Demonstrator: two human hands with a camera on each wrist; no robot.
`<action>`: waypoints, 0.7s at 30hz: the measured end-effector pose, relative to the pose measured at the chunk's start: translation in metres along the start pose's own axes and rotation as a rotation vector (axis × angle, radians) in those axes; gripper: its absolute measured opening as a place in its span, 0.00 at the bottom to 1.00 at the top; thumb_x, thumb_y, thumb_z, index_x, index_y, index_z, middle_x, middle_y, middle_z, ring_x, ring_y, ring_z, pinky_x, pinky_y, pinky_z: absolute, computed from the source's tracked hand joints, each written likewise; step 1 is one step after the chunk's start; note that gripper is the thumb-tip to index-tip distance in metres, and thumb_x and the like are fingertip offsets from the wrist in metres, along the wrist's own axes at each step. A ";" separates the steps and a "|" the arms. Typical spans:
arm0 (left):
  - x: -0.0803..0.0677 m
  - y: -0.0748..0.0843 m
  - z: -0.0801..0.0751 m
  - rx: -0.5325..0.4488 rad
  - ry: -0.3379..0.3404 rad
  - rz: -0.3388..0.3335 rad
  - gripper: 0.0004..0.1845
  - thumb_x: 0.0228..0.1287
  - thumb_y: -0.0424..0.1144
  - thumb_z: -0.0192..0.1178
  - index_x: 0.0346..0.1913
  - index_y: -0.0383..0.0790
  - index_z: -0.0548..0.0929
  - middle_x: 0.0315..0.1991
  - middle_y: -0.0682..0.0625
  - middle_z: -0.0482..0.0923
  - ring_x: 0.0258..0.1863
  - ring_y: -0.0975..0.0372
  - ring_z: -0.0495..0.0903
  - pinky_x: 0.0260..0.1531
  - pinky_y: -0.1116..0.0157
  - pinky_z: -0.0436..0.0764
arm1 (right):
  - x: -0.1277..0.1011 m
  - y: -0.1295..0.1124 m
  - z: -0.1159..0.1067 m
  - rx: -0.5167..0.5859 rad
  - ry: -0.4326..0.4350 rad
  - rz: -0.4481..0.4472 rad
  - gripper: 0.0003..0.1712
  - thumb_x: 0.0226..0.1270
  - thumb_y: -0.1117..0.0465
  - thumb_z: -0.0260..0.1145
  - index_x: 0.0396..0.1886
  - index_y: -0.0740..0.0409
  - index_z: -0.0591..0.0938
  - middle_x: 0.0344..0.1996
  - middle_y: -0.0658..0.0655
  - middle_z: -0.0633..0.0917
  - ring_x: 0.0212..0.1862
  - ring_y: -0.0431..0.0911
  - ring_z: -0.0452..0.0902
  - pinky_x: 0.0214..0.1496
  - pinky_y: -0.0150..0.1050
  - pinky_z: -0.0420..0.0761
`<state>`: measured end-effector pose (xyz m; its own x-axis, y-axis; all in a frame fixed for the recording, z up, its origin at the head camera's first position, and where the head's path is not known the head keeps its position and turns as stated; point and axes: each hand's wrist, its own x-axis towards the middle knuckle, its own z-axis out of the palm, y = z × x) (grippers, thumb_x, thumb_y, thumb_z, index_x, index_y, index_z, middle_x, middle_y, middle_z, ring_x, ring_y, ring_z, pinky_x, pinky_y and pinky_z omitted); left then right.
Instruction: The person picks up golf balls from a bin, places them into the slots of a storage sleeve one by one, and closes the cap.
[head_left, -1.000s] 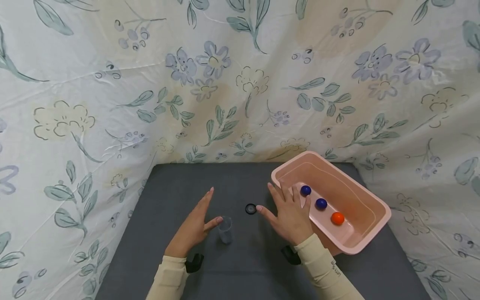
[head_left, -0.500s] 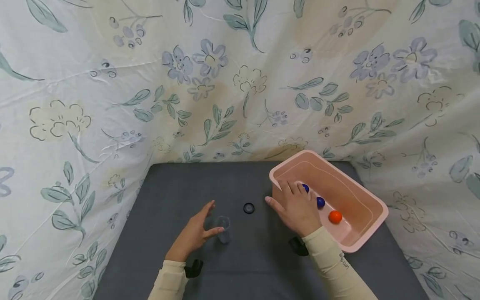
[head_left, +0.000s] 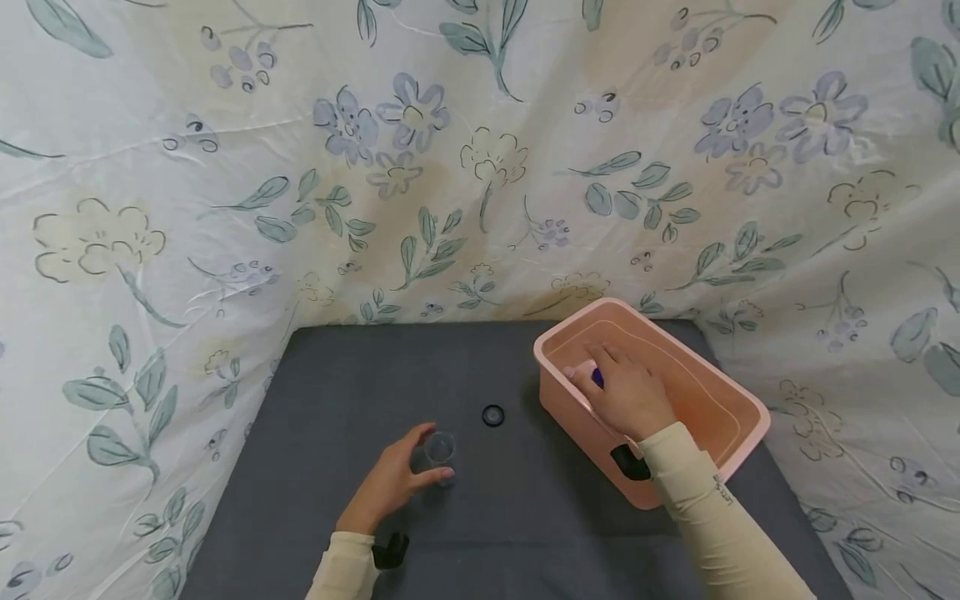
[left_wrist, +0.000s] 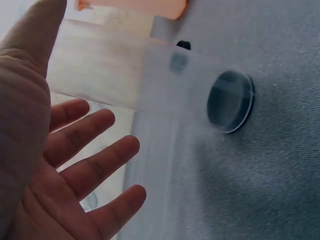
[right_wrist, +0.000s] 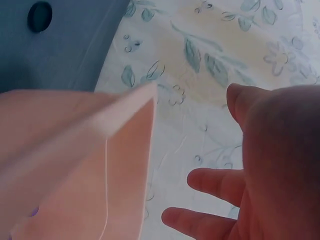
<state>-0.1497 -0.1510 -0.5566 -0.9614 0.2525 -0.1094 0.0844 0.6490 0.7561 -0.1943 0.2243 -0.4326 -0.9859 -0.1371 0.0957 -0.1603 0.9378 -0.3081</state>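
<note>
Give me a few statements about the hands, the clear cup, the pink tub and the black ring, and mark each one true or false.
1. The right hand is inside the pink tub. True.
2. The left hand is at the clear cup on the grey mat. True.
3. The black ring lies inside the tub. False: it lies on the mat, between cup and tub.
4. The cup lies tipped on its side. False: it stands upright.
5. The left hand is touching the tub. False: it is well apart from it.
</note>
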 end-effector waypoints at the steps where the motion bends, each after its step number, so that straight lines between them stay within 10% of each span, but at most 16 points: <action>1: 0.000 -0.001 0.001 0.002 -0.002 0.002 0.48 0.58 0.63 0.72 0.77 0.45 0.68 0.73 0.42 0.72 0.71 0.45 0.74 0.66 0.39 0.74 | 0.002 0.004 -0.001 0.003 -0.007 -0.005 0.43 0.79 0.31 0.51 0.79 0.54 0.67 0.75 0.66 0.71 0.68 0.68 0.74 0.64 0.71 0.74; 21: -0.002 -0.002 0.004 0.020 0.028 0.085 0.29 0.64 0.55 0.72 0.66 0.53 0.79 0.60 0.52 0.83 0.60 0.54 0.83 0.59 0.45 0.82 | 0.041 0.047 0.006 -0.012 -0.186 0.015 0.41 0.80 0.38 0.55 0.80 0.57 0.63 0.69 0.68 0.77 0.60 0.65 0.81 0.60 0.64 0.79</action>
<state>-0.1472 -0.1494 -0.5603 -0.9574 0.2874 -0.0269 0.1711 0.6401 0.7490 -0.2421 0.2605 -0.4491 -0.9802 -0.1784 -0.0859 -0.1457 0.9437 -0.2972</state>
